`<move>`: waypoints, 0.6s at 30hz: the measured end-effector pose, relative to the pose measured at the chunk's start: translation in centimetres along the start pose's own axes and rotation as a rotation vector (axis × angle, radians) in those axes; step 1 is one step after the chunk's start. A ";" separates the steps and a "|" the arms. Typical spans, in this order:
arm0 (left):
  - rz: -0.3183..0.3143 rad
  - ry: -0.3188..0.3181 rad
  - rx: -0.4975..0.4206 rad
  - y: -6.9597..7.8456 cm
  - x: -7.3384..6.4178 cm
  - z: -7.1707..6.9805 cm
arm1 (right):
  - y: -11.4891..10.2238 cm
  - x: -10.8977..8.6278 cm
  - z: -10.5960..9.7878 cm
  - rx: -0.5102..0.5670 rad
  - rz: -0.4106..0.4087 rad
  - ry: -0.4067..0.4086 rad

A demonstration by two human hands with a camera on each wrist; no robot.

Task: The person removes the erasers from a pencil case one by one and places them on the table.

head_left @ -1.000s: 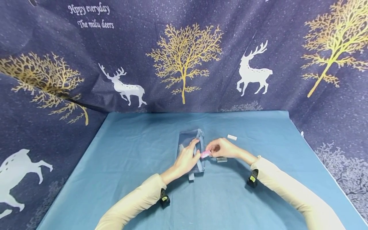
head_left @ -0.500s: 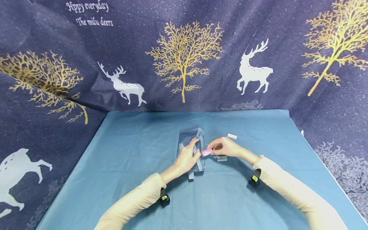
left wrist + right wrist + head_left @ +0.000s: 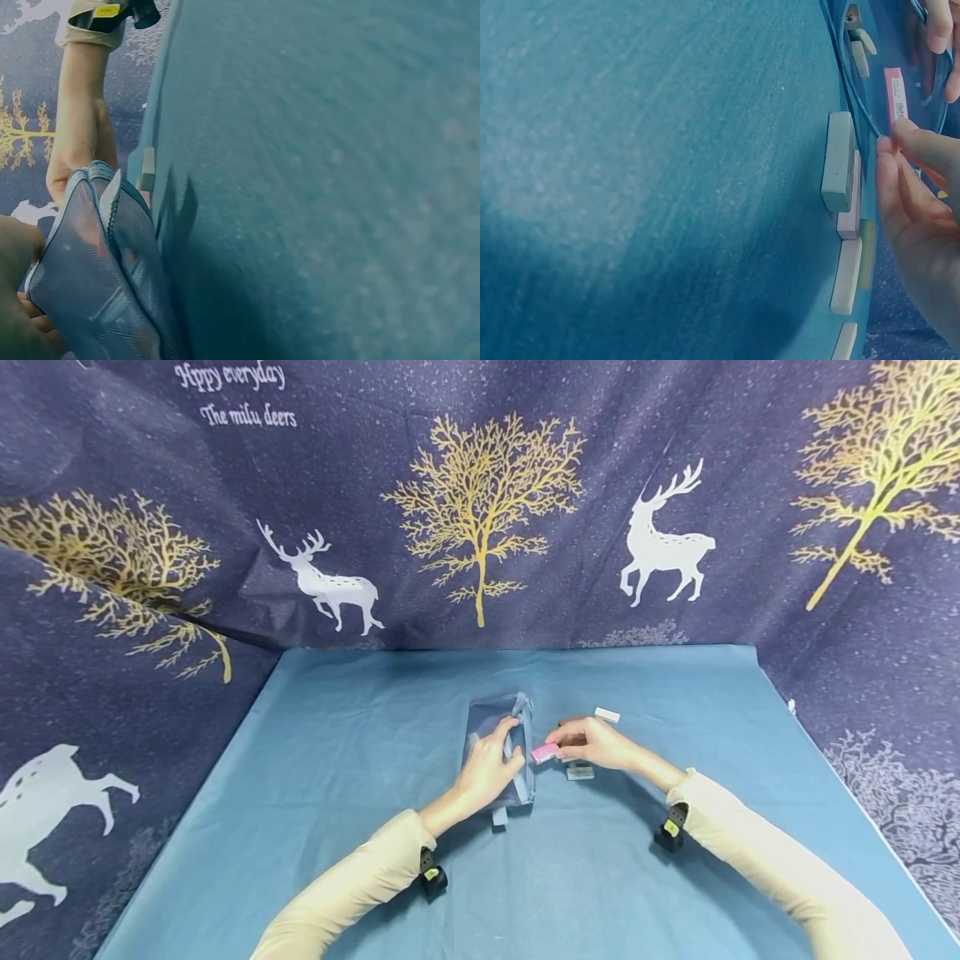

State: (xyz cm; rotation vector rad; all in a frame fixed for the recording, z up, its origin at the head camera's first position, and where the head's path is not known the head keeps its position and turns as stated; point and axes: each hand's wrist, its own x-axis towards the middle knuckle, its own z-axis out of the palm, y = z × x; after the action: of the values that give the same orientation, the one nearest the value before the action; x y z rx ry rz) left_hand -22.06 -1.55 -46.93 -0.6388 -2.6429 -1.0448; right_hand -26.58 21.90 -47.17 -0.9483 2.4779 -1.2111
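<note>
A blue mesh zip pouch (image 3: 482, 712) lies on the cloth with its zipped side parted. My left hand (image 3: 482, 772) grips the pouch at its opening, index finger and thumb spread apart; in the left wrist view its fingers curl under the mesh. Between thumb and fingertips my right hand (image 3: 596, 745) pinches a small pink eraser-like block (image 3: 545, 753), just right of the opening. A white label with a barcode shows on the pink block (image 3: 895, 94) in the right wrist view. Pale pieces show inside the pouch.
A white block (image 3: 607, 715) lies behind my right hand and a greyish block (image 3: 580, 772) just in front of it. Another pale block (image 3: 499, 817) sits at the pouch's near end. Several blocks line up in the right wrist view, including a pale one (image 3: 838, 161).
My right hand has drawn slightly right, carrying the pink block a little away from the pouch's opening. The left hand and pouch stay almost where they were.
</note>
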 end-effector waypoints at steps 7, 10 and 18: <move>-0.010 -0.015 -0.021 -0.1 0.1 -0.6 | -0.6 -0.6 -0.1 -0.032 0.030 0.049; 0.019 -0.029 -0.043 -0.4 0.1 -0.9 | -1.7 -0.9 -0.1 -0.043 0.094 0.088; 0.065 -0.100 -0.084 -0.8 0.3 -1.5 | -2.2 -1.7 0.3 -0.114 0.147 0.167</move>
State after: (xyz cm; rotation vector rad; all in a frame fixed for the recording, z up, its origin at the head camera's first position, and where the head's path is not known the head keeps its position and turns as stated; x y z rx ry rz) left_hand -22.63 -3.01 -46.23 -0.8097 -2.6542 -1.1377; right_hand -24.11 21.81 -45.80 -0.7007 2.7184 -1.1552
